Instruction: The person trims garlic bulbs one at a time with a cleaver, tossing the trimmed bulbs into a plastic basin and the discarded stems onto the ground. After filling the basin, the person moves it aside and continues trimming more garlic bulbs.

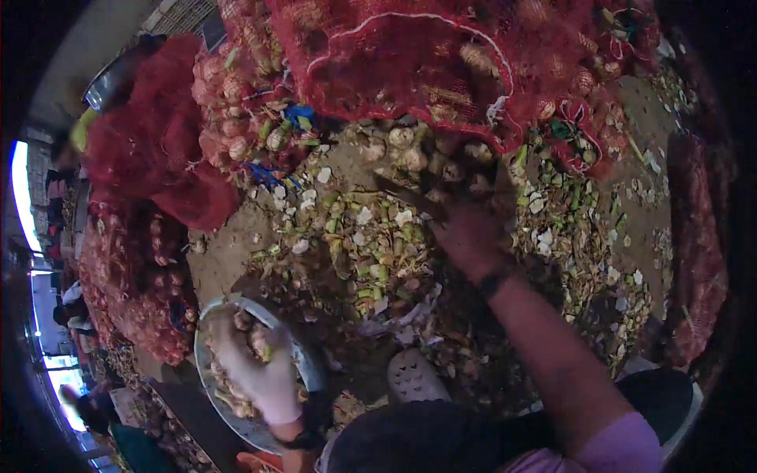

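Note:
My left hand (256, 374), in a pale glove, is over a round metal basin (309, 355) at the lower left. Motion smears its fingers, so I cannot make out whether a bulb is in them. Garlic bulbs (238, 406) lie in the basin around the hand. My right hand (467, 240), bare and with a dark band at the wrist, is closed round a knife (406, 193). The dark blade points to the upper left, just in front of loose garlic bulbs (410, 150) at the mouth of a red mesh sack (378, 75).
Cut stalks and peelings (371, 252) litter the floor between my hands and to the right. Filled red mesh sacks (134, 276) stand at the left, with another mesh sack (698, 252) along the right. A perforated shoe (415, 377) shows near the bottom. Another person (118, 418) is at the lower left.

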Action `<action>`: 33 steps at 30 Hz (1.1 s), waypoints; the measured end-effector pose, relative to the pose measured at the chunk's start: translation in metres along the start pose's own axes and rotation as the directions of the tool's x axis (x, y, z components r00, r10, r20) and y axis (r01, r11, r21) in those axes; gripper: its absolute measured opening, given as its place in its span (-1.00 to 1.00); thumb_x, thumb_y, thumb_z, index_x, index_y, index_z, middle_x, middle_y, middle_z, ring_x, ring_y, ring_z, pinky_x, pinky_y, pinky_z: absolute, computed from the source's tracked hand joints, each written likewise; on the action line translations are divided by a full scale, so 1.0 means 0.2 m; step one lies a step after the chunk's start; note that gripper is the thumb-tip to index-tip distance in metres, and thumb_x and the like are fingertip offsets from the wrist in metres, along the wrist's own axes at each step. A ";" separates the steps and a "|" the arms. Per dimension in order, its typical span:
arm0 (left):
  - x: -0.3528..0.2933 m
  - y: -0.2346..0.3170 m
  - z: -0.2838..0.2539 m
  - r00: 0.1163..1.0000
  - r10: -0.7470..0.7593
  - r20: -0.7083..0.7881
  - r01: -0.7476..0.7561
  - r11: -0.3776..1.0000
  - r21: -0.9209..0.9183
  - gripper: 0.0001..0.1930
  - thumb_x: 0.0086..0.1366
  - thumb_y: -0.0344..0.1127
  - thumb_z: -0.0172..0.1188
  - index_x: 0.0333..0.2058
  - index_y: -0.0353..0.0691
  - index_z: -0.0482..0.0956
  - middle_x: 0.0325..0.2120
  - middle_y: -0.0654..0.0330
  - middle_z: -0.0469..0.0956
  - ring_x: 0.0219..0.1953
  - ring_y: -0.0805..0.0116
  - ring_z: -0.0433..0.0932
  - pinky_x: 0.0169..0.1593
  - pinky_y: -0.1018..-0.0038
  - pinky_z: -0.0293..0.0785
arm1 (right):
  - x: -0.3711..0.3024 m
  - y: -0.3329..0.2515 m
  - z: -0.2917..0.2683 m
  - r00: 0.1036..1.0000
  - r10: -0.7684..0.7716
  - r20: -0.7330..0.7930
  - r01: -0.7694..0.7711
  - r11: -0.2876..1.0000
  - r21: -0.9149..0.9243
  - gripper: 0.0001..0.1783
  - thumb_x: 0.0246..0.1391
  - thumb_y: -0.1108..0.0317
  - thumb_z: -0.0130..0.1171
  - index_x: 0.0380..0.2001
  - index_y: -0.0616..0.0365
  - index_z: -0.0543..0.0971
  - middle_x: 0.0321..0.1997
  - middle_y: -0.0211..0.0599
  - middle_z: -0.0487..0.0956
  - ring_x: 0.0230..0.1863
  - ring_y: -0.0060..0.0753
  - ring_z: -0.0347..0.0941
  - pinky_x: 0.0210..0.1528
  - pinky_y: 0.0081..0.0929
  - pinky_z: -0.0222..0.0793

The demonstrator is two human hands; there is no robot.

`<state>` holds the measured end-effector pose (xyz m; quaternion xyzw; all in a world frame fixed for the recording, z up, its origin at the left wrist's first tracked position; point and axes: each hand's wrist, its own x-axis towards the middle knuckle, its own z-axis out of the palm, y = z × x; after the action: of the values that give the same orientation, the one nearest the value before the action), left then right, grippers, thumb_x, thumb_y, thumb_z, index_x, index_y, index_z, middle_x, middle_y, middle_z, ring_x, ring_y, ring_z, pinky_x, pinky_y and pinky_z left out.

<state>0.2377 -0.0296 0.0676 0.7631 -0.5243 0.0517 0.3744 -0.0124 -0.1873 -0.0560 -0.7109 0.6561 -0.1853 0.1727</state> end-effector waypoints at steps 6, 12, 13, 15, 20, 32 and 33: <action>-0.08 0.26 0.53 0.857 0.298 0.421 -0.272 0.954 -0.124 -0.39 -0.16 -0.38 0.22 -0.01 -0.24 0.37 -0.07 -0.07 0.37 -0.04 -0.05 0.36 0.07 0.22 0.27 | -0.12 -0.26 -0.19 0.986 0.082 0.143 -0.138 0.885 0.445 -0.63 -0.19 0.18 0.28 -0.33 0.18 0.52 -0.38 -0.16 0.56 -0.35 -0.03 0.47 -0.27 -0.18 0.39; -0.20 0.11 0.59 0.753 -0.142 0.642 0.549 0.673 -0.496 -0.84 -0.06 -0.42 0.14 -0.43 -0.31 0.55 -0.48 0.03 0.53 -0.36 0.08 0.51 -0.27 0.32 0.43 | -0.37 -0.23 -0.28 0.960 -0.263 0.093 0.215 0.911 0.352 -0.71 -0.12 0.22 0.19 -0.37 0.21 0.52 -0.43 -0.04 0.56 -0.37 0.02 0.50 -0.34 -0.20 0.41; -0.23 0.07 0.56 0.833 0.007 0.553 0.313 0.819 -0.481 -0.85 -0.06 -0.43 0.15 -0.44 -0.31 0.55 -0.50 0.04 0.52 -0.38 0.09 0.51 -0.28 0.33 0.42 | -0.40 -0.22 -0.27 0.959 -0.265 0.099 0.214 0.910 0.356 -0.71 -0.12 0.22 0.19 -0.37 0.21 0.52 -0.43 -0.04 0.56 -0.37 0.02 0.50 -0.34 -0.20 0.41; -0.27 0.01 0.50 0.863 0.169 0.476 0.054 0.907 -0.418 -0.85 -0.06 -0.45 0.17 -0.44 -0.32 0.55 -0.52 0.05 0.52 -0.40 0.10 0.51 -0.30 0.34 0.42 | -0.44 -0.21 -0.22 0.899 -0.429 0.086 0.392 0.877 0.277 -0.73 -0.22 0.22 0.25 -0.50 0.19 0.50 -0.49 -0.14 0.50 -0.43 0.06 0.42 -0.38 -0.20 0.37; -0.16 0.14 0.45 0.925 0.225 0.305 -0.086 0.908 -0.410 -0.61 -0.11 -0.43 0.29 -0.19 -0.20 0.54 -0.22 0.00 0.46 -0.21 0.05 0.44 -0.13 0.27 0.37 | -0.46 0.00 -0.06 0.877 0.016 0.481 -0.208 0.913 0.350 -0.64 -0.09 0.09 0.20 -0.35 0.17 0.55 -0.38 -0.18 0.56 -0.32 -0.13 0.50 -0.24 -0.28 0.38; -0.18 0.18 0.49 0.725 -0.079 0.684 0.575 0.617 -0.538 -0.34 -0.12 -0.48 0.31 0.01 -0.31 0.23 -0.19 0.10 0.47 -0.15 0.27 0.50 -0.08 0.43 0.42 | -0.42 -0.27 -0.29 0.968 -0.152 0.200 -0.010 0.772 0.636 -0.76 -0.22 0.24 0.32 -0.49 0.14 0.57 -0.49 -0.13 0.52 -0.41 -0.29 0.50 -0.35 -0.40 0.38; -0.22 0.03 0.51 0.783 0.211 0.585 -0.066 0.964 -0.259 -0.37 -0.09 -0.51 0.33 -0.02 -0.27 0.23 -0.15 0.11 0.45 -0.13 0.30 0.48 -0.06 0.42 0.42 | -0.42 -0.23 -0.28 0.956 -0.268 0.122 0.177 0.853 0.491 -0.80 -0.28 0.28 0.29 -0.56 0.12 0.53 -0.55 -0.16 0.49 -0.46 -0.21 0.47 -0.41 -0.34 0.36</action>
<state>0.1815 -0.0615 -0.0225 0.6510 -0.6738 -0.2279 0.2652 -0.0055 -0.0994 0.0126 -0.7322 0.4843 -0.2921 0.3794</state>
